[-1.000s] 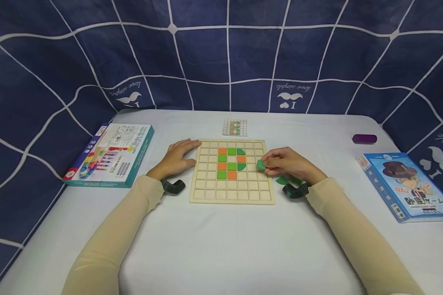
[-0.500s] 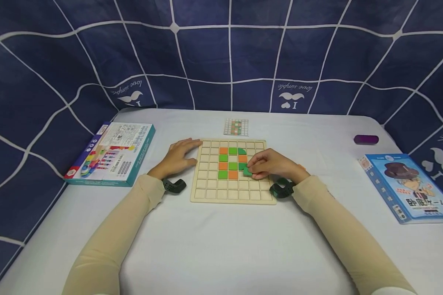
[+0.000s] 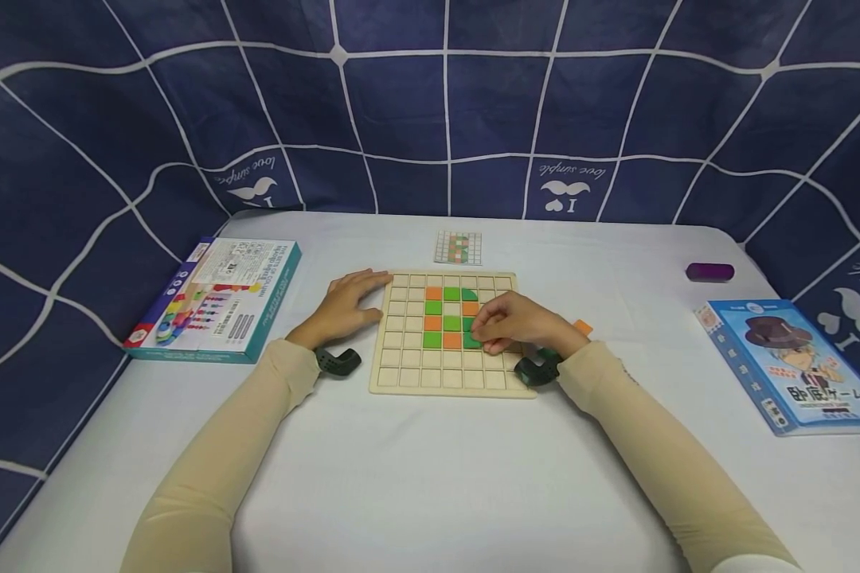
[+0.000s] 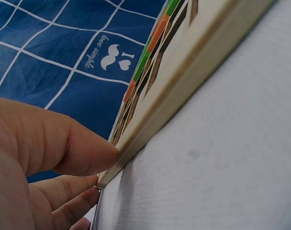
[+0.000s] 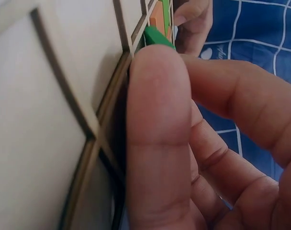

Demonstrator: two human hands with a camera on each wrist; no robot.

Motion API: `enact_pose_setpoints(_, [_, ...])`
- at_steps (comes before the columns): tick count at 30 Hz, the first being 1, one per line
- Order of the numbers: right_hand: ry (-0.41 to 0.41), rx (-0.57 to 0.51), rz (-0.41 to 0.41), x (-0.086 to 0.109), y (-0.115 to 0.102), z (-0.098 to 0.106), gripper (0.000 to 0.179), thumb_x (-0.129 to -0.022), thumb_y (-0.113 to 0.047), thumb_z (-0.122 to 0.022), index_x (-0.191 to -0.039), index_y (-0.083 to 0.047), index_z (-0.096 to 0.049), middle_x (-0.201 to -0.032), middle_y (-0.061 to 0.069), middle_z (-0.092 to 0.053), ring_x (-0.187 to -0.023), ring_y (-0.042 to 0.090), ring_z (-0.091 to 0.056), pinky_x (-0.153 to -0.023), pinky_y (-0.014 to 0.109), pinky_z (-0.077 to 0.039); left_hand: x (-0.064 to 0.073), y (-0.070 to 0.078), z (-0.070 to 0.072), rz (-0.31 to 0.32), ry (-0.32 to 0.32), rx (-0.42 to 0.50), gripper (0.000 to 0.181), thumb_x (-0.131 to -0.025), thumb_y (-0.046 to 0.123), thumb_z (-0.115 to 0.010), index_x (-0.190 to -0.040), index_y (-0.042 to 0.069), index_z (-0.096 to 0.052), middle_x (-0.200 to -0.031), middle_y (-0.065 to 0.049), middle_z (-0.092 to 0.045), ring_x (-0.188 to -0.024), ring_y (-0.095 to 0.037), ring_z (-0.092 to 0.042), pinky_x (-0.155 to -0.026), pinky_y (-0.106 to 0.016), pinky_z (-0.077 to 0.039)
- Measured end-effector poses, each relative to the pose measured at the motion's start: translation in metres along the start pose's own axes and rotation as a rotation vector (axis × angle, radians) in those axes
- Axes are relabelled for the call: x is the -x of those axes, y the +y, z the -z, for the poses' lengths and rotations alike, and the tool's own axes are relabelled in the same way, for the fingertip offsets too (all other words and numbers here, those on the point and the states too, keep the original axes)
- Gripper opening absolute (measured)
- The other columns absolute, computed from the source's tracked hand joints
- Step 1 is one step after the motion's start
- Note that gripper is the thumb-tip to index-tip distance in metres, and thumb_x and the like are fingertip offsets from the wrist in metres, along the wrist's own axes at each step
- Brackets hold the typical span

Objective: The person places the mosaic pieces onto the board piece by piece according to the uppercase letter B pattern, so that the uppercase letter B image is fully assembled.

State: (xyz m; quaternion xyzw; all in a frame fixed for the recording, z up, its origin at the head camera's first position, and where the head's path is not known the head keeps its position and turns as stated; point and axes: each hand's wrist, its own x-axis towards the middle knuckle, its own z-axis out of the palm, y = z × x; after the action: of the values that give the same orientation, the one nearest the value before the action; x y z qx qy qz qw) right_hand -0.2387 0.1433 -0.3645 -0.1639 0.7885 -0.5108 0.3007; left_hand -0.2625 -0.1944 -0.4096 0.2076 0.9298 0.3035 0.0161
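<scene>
A square wooden grid board [image 3: 408,380] lies on the table with orange, light green and dark green tiles in its middle cells. My right hand [image 3: 519,320] pinches a green tile [image 3: 471,341] between thumb and fingertips, at the cell right of the lowest orange tile [image 3: 452,340]. In the right wrist view this green tile [image 5: 158,37] looks tilted, one edge low at the grid, and the thumb covers much of it. My left hand [image 3: 344,309] rests at the board's upper left edge; in the left wrist view its thumb [image 4: 90,151] touches the side, fingers extended.
Behind the board lies a small pattern card [image 3: 459,247]. An orange piece [image 3: 583,327] shows beside my right wrist, which hides other loose pieces. A toy box [image 3: 218,298] stands left, a blue game box [image 3: 795,362] and a purple case [image 3: 710,272] right.
My right hand has moved left from the board's right edge with the green tile, bringing it down at the cell beside the lowest orange tile. The left hand has stayed put.
</scene>
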Motion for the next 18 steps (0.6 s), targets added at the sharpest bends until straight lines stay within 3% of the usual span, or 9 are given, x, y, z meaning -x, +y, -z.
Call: enact_pose_setpoints(18, [0.002, 0.049, 0.013, -0.0038, 0.0036, -0.0016, 0.012, -0.099, 0.004, -0.072, -0.107, 0.013, -0.070, -0.075, 0.002, -0.069, -0.064, 0.008, -0.065, -0.061, 0.019, -0.059, 0.0002, -0.0004, -0.0003, -0.003, 0.002, -0.003, 0.072, -0.091, 0.017, -0.064, -0.160, 0.001, -0.050, -0.168, -0.018, -0.045, -0.162, -0.040, -0.027, -0.130, -0.060, -0.012])
